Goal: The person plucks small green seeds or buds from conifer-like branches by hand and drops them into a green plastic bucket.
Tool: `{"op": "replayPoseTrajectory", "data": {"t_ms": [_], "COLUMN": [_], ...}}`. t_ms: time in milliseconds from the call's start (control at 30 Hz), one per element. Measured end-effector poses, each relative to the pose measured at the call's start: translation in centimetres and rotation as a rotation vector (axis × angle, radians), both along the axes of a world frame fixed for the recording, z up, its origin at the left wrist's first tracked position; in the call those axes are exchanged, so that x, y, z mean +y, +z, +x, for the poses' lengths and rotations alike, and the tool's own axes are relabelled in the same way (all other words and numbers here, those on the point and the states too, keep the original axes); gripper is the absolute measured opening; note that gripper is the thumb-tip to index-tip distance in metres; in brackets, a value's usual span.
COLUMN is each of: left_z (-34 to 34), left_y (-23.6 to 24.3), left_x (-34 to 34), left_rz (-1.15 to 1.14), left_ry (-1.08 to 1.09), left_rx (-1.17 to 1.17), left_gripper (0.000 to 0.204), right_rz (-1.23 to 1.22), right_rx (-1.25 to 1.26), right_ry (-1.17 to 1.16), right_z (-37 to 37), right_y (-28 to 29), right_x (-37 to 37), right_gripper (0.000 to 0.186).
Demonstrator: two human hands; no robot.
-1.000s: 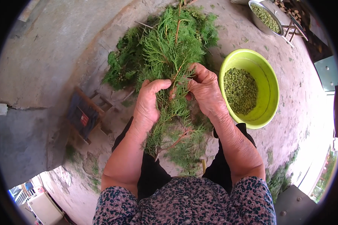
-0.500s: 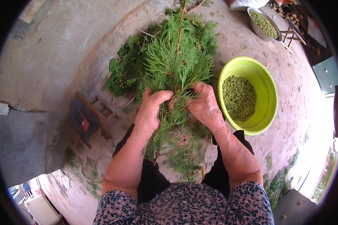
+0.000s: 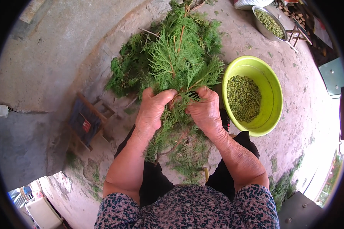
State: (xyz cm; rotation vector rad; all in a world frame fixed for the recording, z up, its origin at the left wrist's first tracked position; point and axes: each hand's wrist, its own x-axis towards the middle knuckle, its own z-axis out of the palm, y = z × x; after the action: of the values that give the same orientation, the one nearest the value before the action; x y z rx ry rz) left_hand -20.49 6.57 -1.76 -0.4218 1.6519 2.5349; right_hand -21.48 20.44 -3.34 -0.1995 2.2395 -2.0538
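A leafy green conifer branch [image 3: 176, 57] with flat, scale-like sprays and a brown stem lies lengthwise in front of me. My left hand [image 3: 152, 108] is closed on it, thumb pressed along the stem. Close by on the right, my right hand [image 3: 205, 112] is also closed on the branch, its fingertips partly hidden among the sprigs. Beyond and left of the hands is a heap of similar cut greenery [image 3: 128, 68]. To the right of my right hand stands a yellow-green plastic basin [image 3: 272, 97], holding many small round green cones [image 3: 242, 99].
A metal bowl [image 3: 259, 27] of more green cones sits at the far right by a white sack [image 3: 252, 3]. A low wooden stool [image 3: 87, 121] stands at left. Scattered sprigs [image 3: 187, 160] lie on the concrete floor between my legs.
Both hands have shifted slightly, staying on the branch. A spray near my right hand now reaches farther right, toward the basin.
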Motion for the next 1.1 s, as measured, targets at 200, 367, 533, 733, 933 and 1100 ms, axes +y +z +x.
{"op": "replayPoseTrajectory", "data": {"t_ms": [200, 367, 533, 733, 933, 1100], "left_z": [0.0, -0.2, -0.2, -1.0, -0.3, -0.4], "left_y": [-0.7, 0.1, 0.3, -2.6, 0.4, -1.2], "left_x": [0.0, -0.4, -0.4, -1.7, 0.6, 0.7], "left_rz": [0.089, 0.293, 0.171, 0.348, 0.065, -0.234], "left_ry": [0.081, -0.025, 0.012, -0.025, 0.147, 0.121], "left_rx": [-0.014, -0.070, -0.134, -0.065, -0.004, 0.122], "left_gripper": [0.018, 0.026, 0.032, 0.030, 0.015, 0.017], "right_rz": [-0.310, -0.650, -0.884, -1.029, -0.864, -0.586], "right_rx": [-0.304, -0.540, -0.610, -0.591, -0.582, -0.454], "right_ry": [0.082, 0.178, 0.204, 0.183, 0.044, -0.003], "right_z": [-0.8, -1.2, -1.6, -2.4, -2.0, -2.1], "right_y": [1.1, 0.4, 0.7, 0.7, 0.7, 0.9], "right_x": [-0.2, 0.8, 1.2, 1.3, 1.7, 2.3], "right_gripper": [0.013, 0.018, 0.011, 0.016, 0.012, 0.010]}}
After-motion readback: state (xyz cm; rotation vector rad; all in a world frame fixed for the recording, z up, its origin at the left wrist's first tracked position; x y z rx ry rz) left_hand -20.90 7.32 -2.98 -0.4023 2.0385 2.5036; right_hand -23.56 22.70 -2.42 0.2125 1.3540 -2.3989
